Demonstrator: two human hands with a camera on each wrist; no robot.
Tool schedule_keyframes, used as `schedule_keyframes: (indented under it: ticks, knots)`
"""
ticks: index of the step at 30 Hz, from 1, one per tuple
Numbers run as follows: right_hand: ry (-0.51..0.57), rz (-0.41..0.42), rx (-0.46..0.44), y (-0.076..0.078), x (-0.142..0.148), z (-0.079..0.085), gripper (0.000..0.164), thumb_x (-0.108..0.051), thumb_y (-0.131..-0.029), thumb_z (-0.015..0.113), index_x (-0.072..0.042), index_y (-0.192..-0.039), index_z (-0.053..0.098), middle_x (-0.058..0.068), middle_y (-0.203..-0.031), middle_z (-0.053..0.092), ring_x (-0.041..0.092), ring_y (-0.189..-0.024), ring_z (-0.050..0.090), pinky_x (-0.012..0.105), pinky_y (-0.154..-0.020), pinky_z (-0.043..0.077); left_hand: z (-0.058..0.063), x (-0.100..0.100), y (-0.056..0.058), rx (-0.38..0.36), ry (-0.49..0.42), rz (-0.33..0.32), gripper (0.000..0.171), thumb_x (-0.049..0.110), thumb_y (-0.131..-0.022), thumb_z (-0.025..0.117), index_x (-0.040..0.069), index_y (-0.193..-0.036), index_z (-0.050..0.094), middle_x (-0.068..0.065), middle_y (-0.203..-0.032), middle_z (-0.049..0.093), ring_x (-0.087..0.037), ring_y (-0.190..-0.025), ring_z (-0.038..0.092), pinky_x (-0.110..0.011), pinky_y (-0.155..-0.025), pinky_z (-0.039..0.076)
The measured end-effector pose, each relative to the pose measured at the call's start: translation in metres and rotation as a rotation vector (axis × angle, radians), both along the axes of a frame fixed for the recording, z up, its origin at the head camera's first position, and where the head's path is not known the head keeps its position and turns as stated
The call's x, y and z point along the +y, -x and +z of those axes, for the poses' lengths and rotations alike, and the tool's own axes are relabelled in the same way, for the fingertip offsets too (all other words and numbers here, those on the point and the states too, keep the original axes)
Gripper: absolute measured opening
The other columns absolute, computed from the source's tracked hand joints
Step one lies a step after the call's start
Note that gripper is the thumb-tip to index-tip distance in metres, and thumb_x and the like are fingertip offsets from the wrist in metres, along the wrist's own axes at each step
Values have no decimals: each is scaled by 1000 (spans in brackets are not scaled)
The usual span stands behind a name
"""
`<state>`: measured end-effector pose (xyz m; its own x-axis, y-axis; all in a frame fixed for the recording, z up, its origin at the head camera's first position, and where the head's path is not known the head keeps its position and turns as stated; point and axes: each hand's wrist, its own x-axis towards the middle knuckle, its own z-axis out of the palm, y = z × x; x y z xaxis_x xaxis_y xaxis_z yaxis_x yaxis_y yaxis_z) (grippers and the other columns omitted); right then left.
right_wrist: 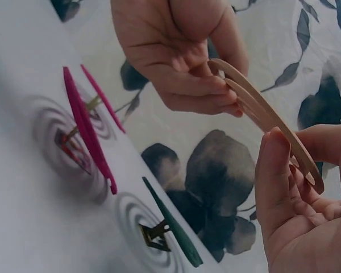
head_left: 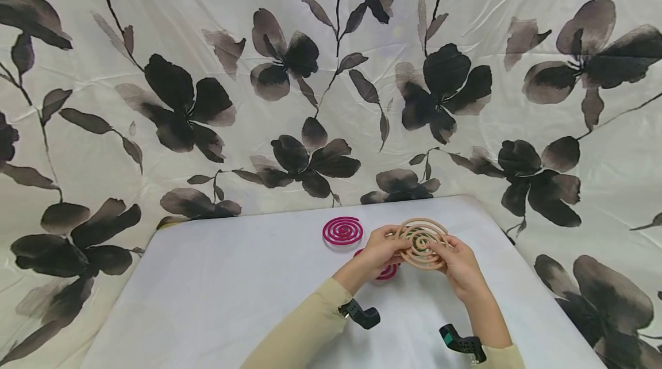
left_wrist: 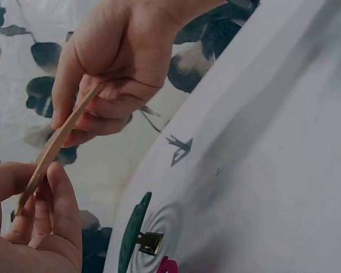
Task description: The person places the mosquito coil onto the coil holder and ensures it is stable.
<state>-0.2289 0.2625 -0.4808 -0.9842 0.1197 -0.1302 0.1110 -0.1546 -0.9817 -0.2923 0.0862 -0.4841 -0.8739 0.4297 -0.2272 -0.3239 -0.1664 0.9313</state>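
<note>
A tan spiral mosquito coil is held up over the table between both hands. My left hand pinches its left edge, and my right hand pinches the right edge. From the right wrist view, the tan coil appears nearly edge-on, thumbs and fingertips on either side of it. Below the hands, a green coil sits raised on a small metal stand; the tan coil mostly hides it in the head view.
Two magenta coils stand left of the hands: one farther back, and a nearer one partly behind the left hand. In the right wrist view both are raised on stands. A white table meets a floral cloth backdrop.
</note>
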Motion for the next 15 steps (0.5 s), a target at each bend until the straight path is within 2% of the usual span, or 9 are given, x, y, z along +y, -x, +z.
schedule_keyframes:
  ticks: [6,13,15]
  knots:
    - [17,19,11,3,7,6,48,-17,-98,59,10,-131,38,3,-96,61,7,-76,63,22,-71,55,10,5,7,-21,19,-4,35,6,-85,73,10,-119,64,-9,-90,68,-12,-69,65,-24,-59,55]
    - [28,34,35,5,8,18,43,-13,-100,56,12,-129,37,4,-91,61,6,-74,63,22,-71,55,26,1,12,-49,-10,-82,36,4,-87,71,10,-121,63,-10,-88,67,-12,-67,64,-22,-59,55]
    - [35,41,42,6,8,22,41,-13,-100,56,12,-127,38,4,-89,62,6,-73,63,22,-70,55,28,2,15,-56,-20,-83,36,3,-87,71,10,-121,63,-10,-88,67,-12,-67,64,-22,-60,55]
